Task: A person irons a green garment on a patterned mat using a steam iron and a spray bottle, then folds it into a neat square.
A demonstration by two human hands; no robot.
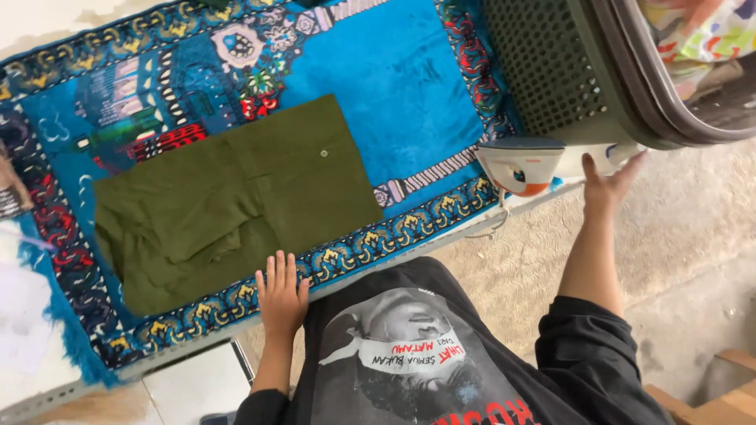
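A dark olive green garment (228,201) lies flat and folded on a blue patterned mat (409,71), with a small button showing near its upper right. My left hand (280,295) rests flat, fingers together, on the mat's near border just below the garment. My right hand (605,182) reaches out to the right, fingers spread, touching the rear end of a white and orange clothes iron (524,164) that stands at the mat's right corner. Neither hand grips anything.
A green perforated laundry basket (567,71) with colourful clothes inside stands at the upper right, right behind the iron. The iron's cord (492,228) hangs over the mat's edge. A rough beige floor (693,236) lies to the right. White cloth (20,315) sits at the left edge.
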